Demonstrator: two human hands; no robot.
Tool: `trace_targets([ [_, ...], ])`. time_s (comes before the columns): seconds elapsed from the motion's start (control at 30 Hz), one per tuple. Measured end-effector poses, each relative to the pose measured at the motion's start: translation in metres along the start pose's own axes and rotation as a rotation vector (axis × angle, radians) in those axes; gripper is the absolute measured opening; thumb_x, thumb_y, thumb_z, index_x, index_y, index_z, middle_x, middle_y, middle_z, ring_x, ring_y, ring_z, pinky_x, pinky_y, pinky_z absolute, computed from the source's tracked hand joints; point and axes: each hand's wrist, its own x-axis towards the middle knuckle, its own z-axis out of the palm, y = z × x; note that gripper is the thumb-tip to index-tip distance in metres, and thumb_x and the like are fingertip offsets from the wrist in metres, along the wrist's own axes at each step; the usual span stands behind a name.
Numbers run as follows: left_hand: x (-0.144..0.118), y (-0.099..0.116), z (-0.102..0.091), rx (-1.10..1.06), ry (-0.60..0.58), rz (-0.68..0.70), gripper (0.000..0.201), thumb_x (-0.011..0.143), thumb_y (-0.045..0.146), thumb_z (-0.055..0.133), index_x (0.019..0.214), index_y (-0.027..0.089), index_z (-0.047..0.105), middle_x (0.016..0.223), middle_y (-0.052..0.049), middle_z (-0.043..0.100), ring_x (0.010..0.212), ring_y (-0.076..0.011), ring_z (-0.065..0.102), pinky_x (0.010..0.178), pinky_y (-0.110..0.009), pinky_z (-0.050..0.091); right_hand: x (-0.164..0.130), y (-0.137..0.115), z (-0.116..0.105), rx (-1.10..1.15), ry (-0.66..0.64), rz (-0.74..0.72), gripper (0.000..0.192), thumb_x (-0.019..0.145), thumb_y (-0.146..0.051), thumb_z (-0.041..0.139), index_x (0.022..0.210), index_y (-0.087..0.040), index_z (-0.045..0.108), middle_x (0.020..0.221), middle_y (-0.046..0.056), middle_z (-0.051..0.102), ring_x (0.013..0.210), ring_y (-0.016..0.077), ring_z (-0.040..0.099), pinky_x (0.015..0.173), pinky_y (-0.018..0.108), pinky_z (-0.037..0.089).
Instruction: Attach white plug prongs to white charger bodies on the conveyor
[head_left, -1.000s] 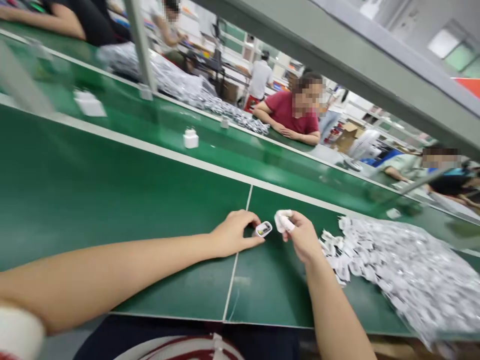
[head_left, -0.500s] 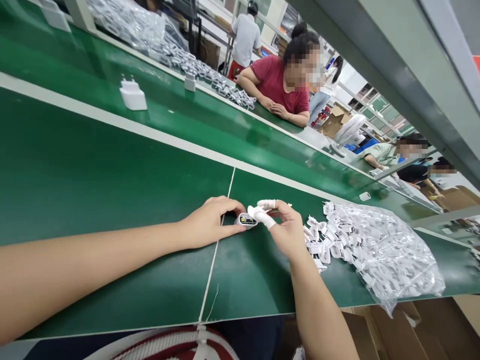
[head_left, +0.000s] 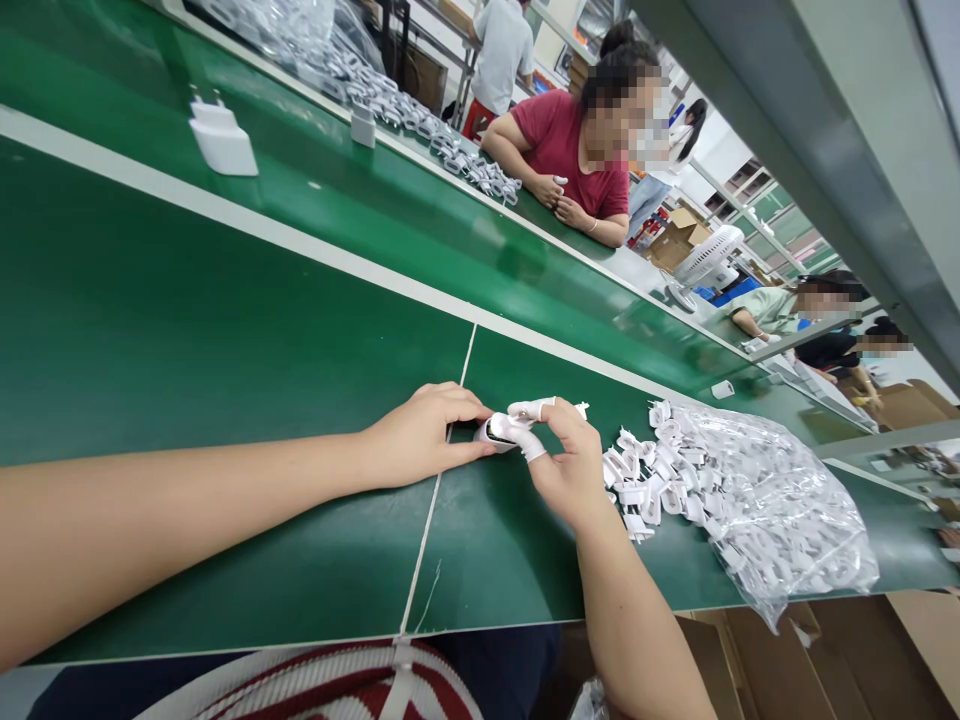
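Observation:
My left hand (head_left: 427, 435) rests on the green bench, thumb and fingers closed around a small white charger housing (head_left: 486, 436) with its open end facing right. Dark and yellow parts show inside that opening. White finger cots cover the thumb and index finger of my right hand (head_left: 559, 445). Its fingertips pinch a white plug cap (head_left: 501, 428) at the mouth of the housing, the cap being mostly hidden by the fingers. Right of this hand lies a heap of white plug caps (head_left: 637, 480), spilling from a clear plastic bag (head_left: 787, 510).
A white charger (head_left: 223, 138) stands with its pins up on the green strip beyond the white divider (head_left: 337, 270). Another charger (head_left: 363, 126) and a pile of white parts (head_left: 420, 120) lie farther back. A person in a red shirt (head_left: 577, 150) leans on the far side.
My right hand has brought the white cap closer, over the housing's opening, hiding more of its inside. The view has shifted slightly. The co-worker's hands have moved a little.

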Motion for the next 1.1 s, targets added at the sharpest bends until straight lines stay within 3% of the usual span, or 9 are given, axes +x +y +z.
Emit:
trace_targets([
  [0.23,0.000,-0.003,0.000,0.000,0.010,0.016,0.031,0.091,0.055,0.068,0.109,0.032,0.079,0.109,-0.001,0.075,0.107,-0.0258,0.064,0.106,-0.044,0.041,0.000,-0.006,0.002,-0.101,-0.021,-0.022,0.010,0.096,-0.022,0.064,0.103,-0.023,0.071,0.094,0.005,0.074,0.089,0.0201,0.067,0.082,0.035,0.054],
  [0.53,0.001,-0.003,0.001,0.020,0.021,0.000,0.038,0.090,0.061,0.066,0.108,0.030,0.080,0.108,-0.003,0.075,0.106,-0.0271,0.064,0.103,-0.046,0.044,0.001,-0.015,0.007,-0.395,0.001,-0.075,0.013,0.090,-0.015,0.057,0.091,-0.022,0.067,0.083,0.005,0.072,0.080,0.0221,0.065,0.074,0.035,0.048],
  [0.67,0.001,-0.003,0.001,0.022,0.035,0.007,0.035,0.090,0.058,0.067,0.106,0.029,0.079,0.108,-0.002,0.076,0.105,-0.0271,0.065,0.102,-0.046,0.044,0.003,-0.016,0.008,-0.422,0.024,-0.057,0.014,0.084,-0.012,0.056,0.087,-0.024,0.065,0.079,0.003,0.070,0.081,0.0222,0.065,0.081,0.035,0.050],
  [0.9,0.000,-0.001,0.005,0.057,0.056,0.022,0.033,0.088,0.055,0.071,0.108,0.029,0.078,0.109,-0.003,0.076,0.105,-0.0279,0.066,0.101,-0.046,0.046,-0.002,-0.011,0.010,-0.360,0.020,-0.005,0.028,0.070,-0.008,0.056,0.091,-0.026,0.062,0.084,0.000,0.071,0.084,0.0197,0.068,0.111,0.040,0.044],
  [1.0,0.000,0.001,0.005,0.021,0.055,0.047,0.036,0.089,0.051,0.072,0.119,0.030,0.074,0.117,-0.003,0.076,0.110,-0.0275,0.066,0.104,-0.043,0.047,-0.005,-0.010,0.010,-0.343,0.006,0.017,0.027,0.073,-0.008,0.057,0.093,-0.026,0.063,0.085,0.000,0.071,0.085,0.0192,0.068,0.114,0.040,0.043],
  [1.1,0.000,0.006,0.004,-0.030,0.023,0.075,0.029,0.095,0.047,0.068,0.117,0.030,0.075,0.116,-0.001,0.077,0.107,-0.0241,0.068,0.098,-0.037,0.051,-0.008,-0.008,0.011,-0.289,0.015,0.027,0.017,0.082,-0.014,0.059,0.093,-0.025,0.066,0.083,0.001,0.070,0.084,0.0186,0.068,0.115,0.041,0.042],
])
